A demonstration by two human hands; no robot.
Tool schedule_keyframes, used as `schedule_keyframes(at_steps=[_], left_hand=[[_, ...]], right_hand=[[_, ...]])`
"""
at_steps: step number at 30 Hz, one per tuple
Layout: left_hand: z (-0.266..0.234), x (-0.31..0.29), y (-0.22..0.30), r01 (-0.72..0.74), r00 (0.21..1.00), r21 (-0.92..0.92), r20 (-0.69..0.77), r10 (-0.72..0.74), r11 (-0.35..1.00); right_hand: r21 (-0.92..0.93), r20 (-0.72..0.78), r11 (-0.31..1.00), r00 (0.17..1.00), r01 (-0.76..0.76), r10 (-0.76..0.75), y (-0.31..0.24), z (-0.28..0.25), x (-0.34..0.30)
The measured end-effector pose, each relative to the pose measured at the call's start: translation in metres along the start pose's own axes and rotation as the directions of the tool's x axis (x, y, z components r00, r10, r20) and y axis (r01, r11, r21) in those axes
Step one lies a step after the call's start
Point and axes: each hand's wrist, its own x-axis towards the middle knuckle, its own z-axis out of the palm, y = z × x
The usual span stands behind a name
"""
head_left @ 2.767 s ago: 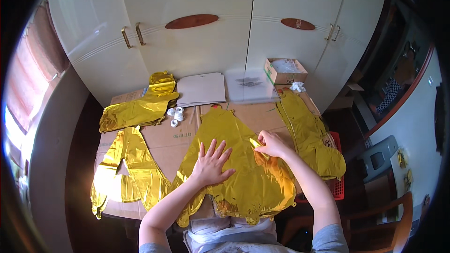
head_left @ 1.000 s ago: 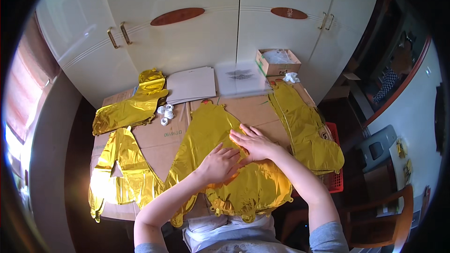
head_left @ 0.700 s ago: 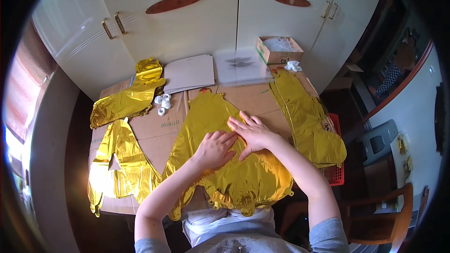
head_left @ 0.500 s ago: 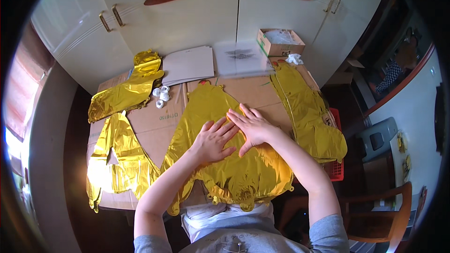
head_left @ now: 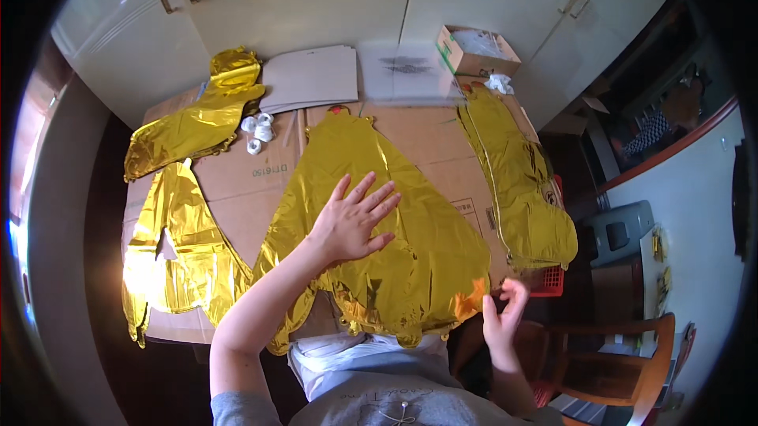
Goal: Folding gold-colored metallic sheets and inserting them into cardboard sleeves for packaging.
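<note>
A large flat gold foil balloon (head_left: 418, 228) is spread over the cardboard-covered table in front of me, wider at my side and narrowing away from me. My left hand (head_left: 351, 225) lies on its middle, palm down with the fingers spread. At the balloon's near right corner is my right hand (head_left: 504, 315), its fingers curled and its thumb against the foil's edge. The fingertips seem to pinch that edge, though the exact contact is small and hard to see. An orange reflection shows on the foil beside them.
More gold foil pieces lie on the left (head_left: 185, 244), far left (head_left: 189, 126) and right (head_left: 525, 189). Beyond are small white rolls (head_left: 259, 130), grey card sheets (head_left: 312, 78) and an open box (head_left: 478, 51). A red basket (head_left: 554, 284) and wooden chair (head_left: 616, 363) stand right.
My right hand has left the balloon's middle and moved down and right to its near corner. The foil's right side now lies flatter. My left hand stays on the foil; the view has shifted slightly.
</note>
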Motion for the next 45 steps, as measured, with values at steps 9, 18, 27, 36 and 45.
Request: schedule_keyframes(at_steps=[9,18,27,36,45], left_hand=[[-0.005,0.0,0.0,0.008,0.998,0.04,0.058,-0.01,0.999],[0.001,-0.002,-0.003,0.002,1.0,0.015,0.007,-0.002,1.0],[0.003,-0.004,-0.003,0.01,1.0,0.026,0.018,-0.011,1.0],[0.006,-0.004,-0.004,-0.008,0.999,0.0,-0.042,0.008,1.0],[0.004,-0.005,-0.005,-0.005,1.0,0.019,-0.006,0.005,1.0]], right_hand=[[0.58,0.361,0.451,0.71,-0.679,0.604,-0.023,0.021,-0.045],[-0.341,0.187,0.906,0.963,0.25,-0.196,-0.054,0.019,-0.001],[-0.557,0.203,0.752,0.936,0.353,-0.288,-0.071,0.018,0.004],[-0.658,0.187,0.655,0.923,0.372,-0.336,-0.086,0.014,0.007],[-0.605,0.307,0.675,0.906,0.421,-0.29,-0.107,0.019,0.015]])
